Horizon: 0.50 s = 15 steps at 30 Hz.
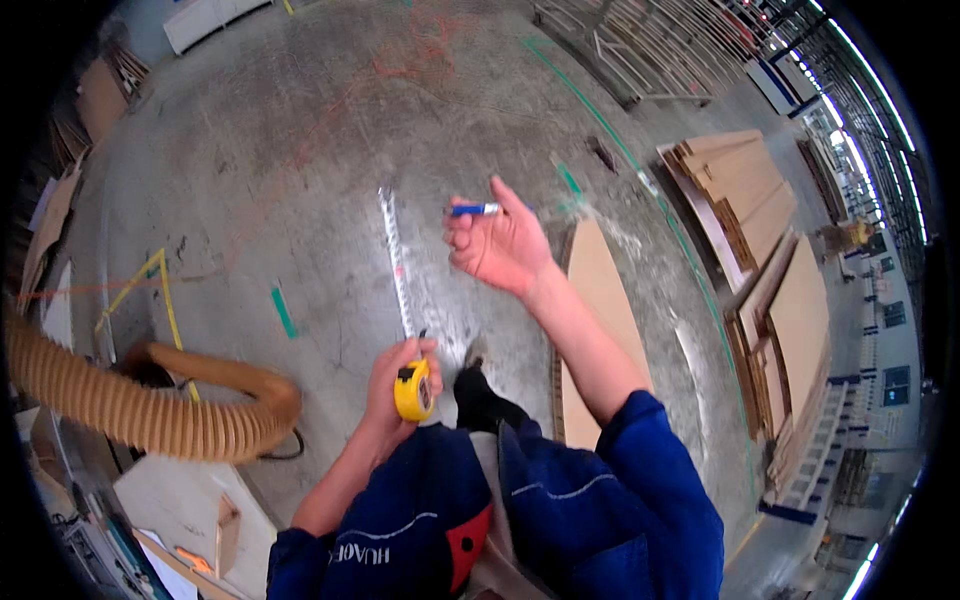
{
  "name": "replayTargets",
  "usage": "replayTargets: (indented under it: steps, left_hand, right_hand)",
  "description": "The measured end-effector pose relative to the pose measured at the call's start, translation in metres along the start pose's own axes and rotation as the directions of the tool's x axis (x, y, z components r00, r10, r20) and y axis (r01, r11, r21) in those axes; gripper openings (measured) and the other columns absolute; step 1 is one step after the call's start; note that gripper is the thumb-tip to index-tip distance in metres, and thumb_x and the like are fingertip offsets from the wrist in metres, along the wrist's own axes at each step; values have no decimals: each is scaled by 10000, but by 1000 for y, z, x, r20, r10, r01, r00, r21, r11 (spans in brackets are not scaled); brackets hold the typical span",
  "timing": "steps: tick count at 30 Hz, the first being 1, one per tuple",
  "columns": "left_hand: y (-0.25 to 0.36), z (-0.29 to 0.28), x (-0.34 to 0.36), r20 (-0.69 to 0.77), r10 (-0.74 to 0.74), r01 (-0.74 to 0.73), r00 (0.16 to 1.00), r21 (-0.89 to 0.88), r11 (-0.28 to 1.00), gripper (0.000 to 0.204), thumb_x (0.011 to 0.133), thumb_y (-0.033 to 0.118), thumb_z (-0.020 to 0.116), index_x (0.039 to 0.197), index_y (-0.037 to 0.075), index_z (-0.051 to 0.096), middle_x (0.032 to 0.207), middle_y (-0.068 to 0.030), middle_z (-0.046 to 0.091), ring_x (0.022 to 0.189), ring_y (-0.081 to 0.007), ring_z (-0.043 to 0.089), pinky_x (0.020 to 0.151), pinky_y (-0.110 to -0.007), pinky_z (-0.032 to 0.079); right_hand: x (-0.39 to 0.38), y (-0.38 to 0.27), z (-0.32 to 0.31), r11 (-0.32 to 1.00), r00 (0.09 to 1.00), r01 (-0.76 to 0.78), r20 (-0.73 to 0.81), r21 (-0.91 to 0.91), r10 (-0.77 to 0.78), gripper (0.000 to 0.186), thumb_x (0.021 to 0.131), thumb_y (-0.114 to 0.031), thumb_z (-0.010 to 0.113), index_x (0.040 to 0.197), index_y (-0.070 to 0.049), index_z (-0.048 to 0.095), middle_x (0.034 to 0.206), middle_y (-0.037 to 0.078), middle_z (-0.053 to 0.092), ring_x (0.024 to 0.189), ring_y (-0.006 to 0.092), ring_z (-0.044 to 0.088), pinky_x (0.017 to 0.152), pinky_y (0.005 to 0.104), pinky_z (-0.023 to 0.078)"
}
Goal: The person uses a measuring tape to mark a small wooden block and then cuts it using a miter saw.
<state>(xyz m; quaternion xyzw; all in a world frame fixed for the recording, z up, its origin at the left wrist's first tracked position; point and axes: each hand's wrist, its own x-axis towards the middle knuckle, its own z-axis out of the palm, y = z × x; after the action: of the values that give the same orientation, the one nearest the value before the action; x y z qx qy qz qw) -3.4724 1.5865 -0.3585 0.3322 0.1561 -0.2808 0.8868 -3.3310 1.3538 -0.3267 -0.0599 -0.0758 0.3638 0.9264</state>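
Note:
A yellow tape measure (413, 391) with a black button is gripped in my left hand (385, 385), close to my body. Its pale blade (397, 260) sticks out away from me, over the concrete floor, with its far end free. My right hand (503, 243) is raised further ahead, to the right of the blade. Its fingers curl round a blue pen (474, 210), while the thumb points up and away. The pen lies crosswise, partly hidden by the hand.
A curved wooden panel (592, 300) lies beside my right arm. Stacked boards (735, 200) and more panels (795, 330) are further right. A ribbed brown hose (150, 405) bends in at the left, above a pale board (190, 495). A metal rack (650, 45) stands at the far right.

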Motion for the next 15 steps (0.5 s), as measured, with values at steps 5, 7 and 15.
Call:
replayTargets:
  steps: [5, 7, 15]
  left_hand:
    - [44, 54, 105, -125, 19, -27, 992, -65, 998, 343, 1022, 315, 610, 1161, 1, 636, 865, -88, 640, 686, -190, 638, 611, -317, 529]
    - [67, 68, 148, -163, 60, -70, 985, -58, 996, 347, 1021, 317, 612, 1161, -1, 625, 861, -93, 635, 683, -194, 631, 608, -320, 518]
    - [193, 58, 377, -306, 179, -205, 935, -54, 977, 323, 1027, 333, 608, 1121, 25, 633, 831, -76, 638, 644, -175, 622, 590, -305, 518]
  right_hand:
    - [76, -139, -5, 1000, 998, 10, -64, 8, -10, 579, 1082, -502, 371, 972, -25, 679, 1157, 166, 668, 1153, 345, 604, 1009, 455, 462]
    - [117, -198, -26, 984, 975, 168, -154, 55, -158, 510, 1092, -432, 372, 867, -47, 620, 1163, 167, 657, 1184, 346, 588, 1019, 462, 459]
    - [302, -451, -75, 891, 882, 432, -270, 140, -385, 450, 1110, -269, 362, 716, -71, 449, 976, 143, 599, 949, 276, 559, 957, 422, 472]
